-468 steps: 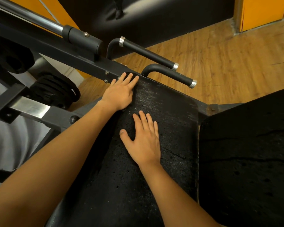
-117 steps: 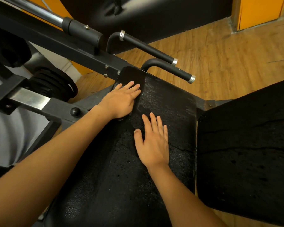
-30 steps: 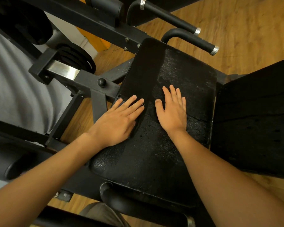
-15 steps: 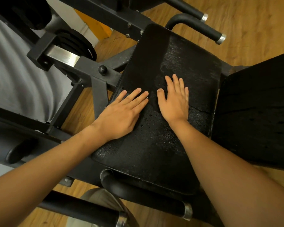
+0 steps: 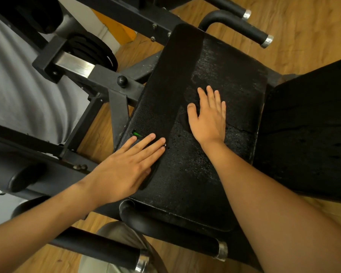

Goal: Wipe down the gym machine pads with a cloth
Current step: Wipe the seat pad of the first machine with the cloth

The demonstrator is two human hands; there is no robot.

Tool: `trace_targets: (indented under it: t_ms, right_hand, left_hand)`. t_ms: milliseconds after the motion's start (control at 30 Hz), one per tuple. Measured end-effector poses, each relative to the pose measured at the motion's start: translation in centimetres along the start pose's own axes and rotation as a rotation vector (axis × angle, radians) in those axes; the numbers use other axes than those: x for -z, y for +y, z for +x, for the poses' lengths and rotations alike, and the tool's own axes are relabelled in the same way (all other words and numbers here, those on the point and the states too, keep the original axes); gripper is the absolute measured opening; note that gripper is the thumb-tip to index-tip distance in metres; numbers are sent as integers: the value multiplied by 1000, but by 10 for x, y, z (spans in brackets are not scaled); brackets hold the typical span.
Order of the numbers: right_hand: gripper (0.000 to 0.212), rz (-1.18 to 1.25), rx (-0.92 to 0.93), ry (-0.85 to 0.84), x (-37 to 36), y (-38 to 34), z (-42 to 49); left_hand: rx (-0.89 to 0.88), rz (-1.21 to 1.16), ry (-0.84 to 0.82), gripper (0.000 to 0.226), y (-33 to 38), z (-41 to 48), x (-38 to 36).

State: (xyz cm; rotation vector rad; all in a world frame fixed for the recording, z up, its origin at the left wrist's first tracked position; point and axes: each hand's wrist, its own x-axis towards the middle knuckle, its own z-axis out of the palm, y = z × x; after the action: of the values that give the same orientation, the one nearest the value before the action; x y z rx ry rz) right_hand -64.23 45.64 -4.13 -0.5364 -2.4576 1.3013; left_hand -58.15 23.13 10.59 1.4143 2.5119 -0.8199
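Note:
The black seat pad of the gym machine fills the middle of the head view, its surface cracked and grainy. A darker, smoother strip runs along its left side. My left hand lies flat with straight fingers at the pad's near-left edge, pressing a black cloth. Only a dark edge and a small green tag of the cloth show past my fingers. My right hand rests flat and open on the pad's middle, holding nothing. A second black pad stands to the right.
Black handles with chrome caps stick out behind the pad and in front of it. The machine's steel frame and stacked weight plates are on the left. Wooden floor lies all around, and my knee is below.
My left hand has slid with the cloth down the pad's left side toward the near edge, leaving a darker strip behind. My right hand stays flat mid-pad. The view has tilted downward.

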Motion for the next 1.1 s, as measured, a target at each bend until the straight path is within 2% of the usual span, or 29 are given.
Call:
trace_targets:
  t_ms: [133,300,467,633,833,1100]
  right_hand:
    - [59,8,-4,-4,-1,1,0]
    - [59,13,3,-3,0,0,-2]
    - [58,9,8,23,-2,1,-1]
    - [65,11,11,29,-1,-1,0]
    - [73,33,11,-5,2,1,2]
    - [59,43,29,-97,6,6,2]
  left_hand:
    - [11,-48,-37,63,-6,-2,-1]
    - [74,-101,36,64,-16,26,-1]
    - [139,-79,172,60,-44,102,12]
    - [228,-65,177,61,-70,197,35]
    - [241,-143,185,57,-96,284,61]
    - [267,-123,199,59,-113,335,69]
